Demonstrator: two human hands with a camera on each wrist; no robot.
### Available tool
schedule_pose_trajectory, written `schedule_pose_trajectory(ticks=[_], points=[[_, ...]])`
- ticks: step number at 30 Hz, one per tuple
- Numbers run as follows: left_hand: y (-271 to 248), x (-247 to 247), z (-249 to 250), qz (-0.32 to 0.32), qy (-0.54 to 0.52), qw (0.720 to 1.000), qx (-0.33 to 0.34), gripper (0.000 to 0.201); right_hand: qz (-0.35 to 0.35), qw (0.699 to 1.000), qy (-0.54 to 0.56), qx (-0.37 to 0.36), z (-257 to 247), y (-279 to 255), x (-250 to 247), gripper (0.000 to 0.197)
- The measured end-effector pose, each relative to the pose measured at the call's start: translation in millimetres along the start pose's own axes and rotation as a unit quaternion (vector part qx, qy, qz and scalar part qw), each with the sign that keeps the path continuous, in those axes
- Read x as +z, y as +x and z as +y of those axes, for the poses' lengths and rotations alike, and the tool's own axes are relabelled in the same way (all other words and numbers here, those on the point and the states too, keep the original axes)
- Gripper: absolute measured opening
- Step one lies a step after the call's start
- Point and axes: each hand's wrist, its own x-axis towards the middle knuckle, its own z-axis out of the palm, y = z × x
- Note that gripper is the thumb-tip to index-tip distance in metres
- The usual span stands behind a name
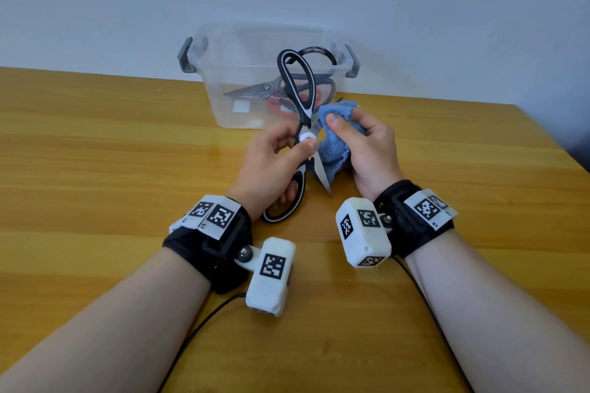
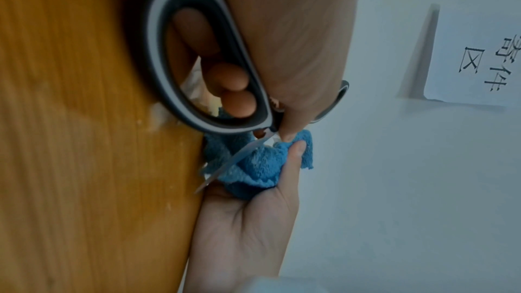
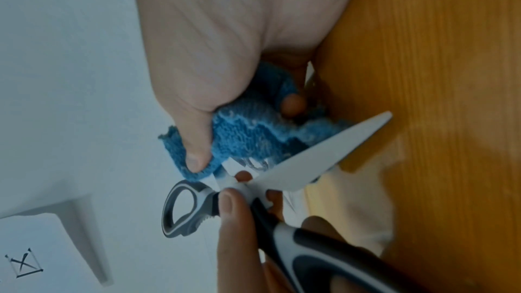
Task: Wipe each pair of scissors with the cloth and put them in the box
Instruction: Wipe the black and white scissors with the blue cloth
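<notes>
Black-and-white kitchen scissors (image 1: 301, 112) (image 2: 197, 57) (image 3: 310, 164) stand spread wide open above the table. My left hand (image 1: 274, 163) grips them, thumb on the white pivot and fingers through the lower handle loop. The upper handle points toward the box. My right hand (image 1: 364, 143) holds a bunched blue cloth (image 1: 335, 143) (image 2: 253, 164) (image 3: 253, 137), its thumb pressing the cloth against one blade near the pivot. The other blade (image 1: 321, 174) juts down toward me, bare. A clear plastic box (image 1: 249, 51) with grey clips stands behind, holding several scissors, one red-handled.
The wooden table (image 1: 111, 153) stretches to left and right of my hands; its right edge falls away at the far right. A pale wall rises behind the box. Black cables trail from both wrist cameras toward me.
</notes>
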Motion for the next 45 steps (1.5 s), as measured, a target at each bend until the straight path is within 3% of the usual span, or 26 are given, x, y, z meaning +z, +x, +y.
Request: schedule_pose_trajectory(ticks=[6, 12, 22, 29, 34, 39, 41, 45], points=[[-0.7, 0.4, 1.1, 0.003, 0.001, 1.000, 0.001, 0.017, 0.033, 0.998, 0.046, 0.014, -3.0, 2.3, -1.6, 0.008], [0.4, -0.1, 0.0, 0.004, -0.003, 1.000, 0.000, 0.015, -0.055, 0.997, -0.046, 0.005, -1.6, -4.2, 1.0, 0.003], [-0.5, 0.8, 1.4, -0.005, 0.010, 1.000, -0.004, 0.019, 0.040, 0.999, 0.027, 0.008, -3.8, 0.4, -0.6, 0.006], [-1.3, -0.2, 2.3, -0.004, -0.005, 1.000, 0.004, 0.008, -0.062, 0.997, -0.011, 0.043, -7.6, -5.3, 0.2, 0.011], [-2.1, -0.7, 3.8, -0.010, 0.001, 1.000, 0.004, 0.011, 0.000, 1.000, -0.008, 0.023, -6.1, -3.3, 0.3, 0.009], [-2.6, 0.6, 3.7, -0.010, 0.012, 1.000, -0.001, 0.021, 0.066, 0.992, 0.095, 0.041, -6.4, 2.8, -1.9, 0.006], [-2.3, 0.9, 3.5, -0.005, 0.009, 1.000, 0.000, 0.018, 0.044, 0.992, 0.107, 0.053, -9.1, 1.5, -3.1, 0.010], [-1.3, 0.0, 3.4, 0.002, 0.000, 1.000, 0.004, 0.005, -0.060, 0.997, 0.012, 0.044, -8.7, -4.3, -1.0, 0.010]])
